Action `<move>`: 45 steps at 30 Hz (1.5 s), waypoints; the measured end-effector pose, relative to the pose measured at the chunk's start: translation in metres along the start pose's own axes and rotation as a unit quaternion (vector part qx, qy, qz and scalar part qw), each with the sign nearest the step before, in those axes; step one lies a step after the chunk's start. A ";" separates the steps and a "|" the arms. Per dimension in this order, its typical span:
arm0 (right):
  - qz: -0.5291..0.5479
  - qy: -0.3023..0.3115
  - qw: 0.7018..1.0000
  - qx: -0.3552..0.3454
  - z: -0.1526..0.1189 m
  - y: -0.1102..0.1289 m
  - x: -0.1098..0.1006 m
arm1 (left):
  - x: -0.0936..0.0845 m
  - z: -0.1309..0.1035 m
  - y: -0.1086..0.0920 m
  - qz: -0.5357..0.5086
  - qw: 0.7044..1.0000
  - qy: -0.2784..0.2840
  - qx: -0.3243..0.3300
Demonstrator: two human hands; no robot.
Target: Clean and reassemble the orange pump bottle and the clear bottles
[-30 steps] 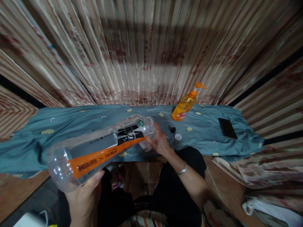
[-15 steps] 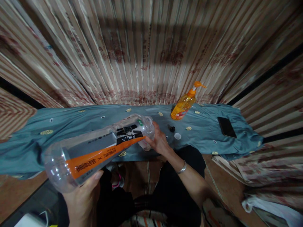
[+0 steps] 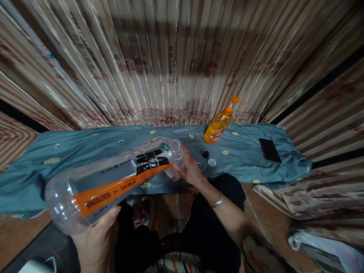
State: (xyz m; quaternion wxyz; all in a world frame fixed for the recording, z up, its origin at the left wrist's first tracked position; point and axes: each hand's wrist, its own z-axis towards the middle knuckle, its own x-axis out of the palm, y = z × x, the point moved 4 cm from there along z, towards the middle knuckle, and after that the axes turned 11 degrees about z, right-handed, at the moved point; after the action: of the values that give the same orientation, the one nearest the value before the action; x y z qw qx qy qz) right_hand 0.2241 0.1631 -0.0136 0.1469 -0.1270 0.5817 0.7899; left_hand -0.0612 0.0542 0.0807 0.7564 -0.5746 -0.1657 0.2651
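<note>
A large clear plastic bottle (image 3: pixel 113 178) with a grey and orange label lies tilted across the view, its neck toward the right and its base toward me on the left. My left hand (image 3: pixel 98 235) is wrapped round its underside near the base. At the neck, the fingers of my right hand (image 3: pixel 189 167) are closed, partly hidden behind the bottle. Below the neck, a clear plastic piece (image 3: pixel 172 174) shows by my right fingers; its kind is hidden. A small black cap (image 3: pixel 205 154) and a white round lid (image 3: pixel 212 162) lie right of my right hand.
An orange pump bottle (image 3: pixel 218 125) stands at the back of the blue cloth-covered table (image 3: pixel 108 142). A black phone (image 3: pixel 270 150) lies at the right. Striped curtains (image 3: pixel 176 68) hang close behind and at both sides. My legs are beneath the front edge.
The whole view has shifted slightly, so most things appear a little further left. Both hands keep their hold on the large bottle, whose base appears slightly further left and lower.
</note>
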 end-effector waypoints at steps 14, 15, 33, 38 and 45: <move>0.010 0.004 1.000 -0.004 0.000 -0.001 -0.001 | 0.005 -0.002 -0.002 -0.053 0.997 -0.031 -0.043; 0.012 0.007 1.000 -0.003 0.000 -0.001 -0.001 | 0.006 -0.002 -0.004 -0.051 0.997 -0.028 -0.041; 0.018 0.003 1.000 0.005 0.000 -0.001 -0.002 | 0.004 -0.001 -0.001 -0.063 0.996 -0.043 -0.055; 0.012 0.006 1.000 0.003 -0.001 0.000 -0.002 | 0.006 -0.002 -0.003 -0.068 0.996 -0.036 -0.038; 0.008 -0.006 1.000 -0.007 -0.001 -0.002 -0.001 | 0.007 -0.003 -0.008 -0.049 0.998 -0.023 -0.023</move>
State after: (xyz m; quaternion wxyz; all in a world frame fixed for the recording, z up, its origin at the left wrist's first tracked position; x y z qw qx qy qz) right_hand 0.2260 0.1628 -0.0148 0.1432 -0.1192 0.5759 0.7960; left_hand -0.0517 0.0545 0.0874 0.7508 -0.5770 -0.2170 0.2371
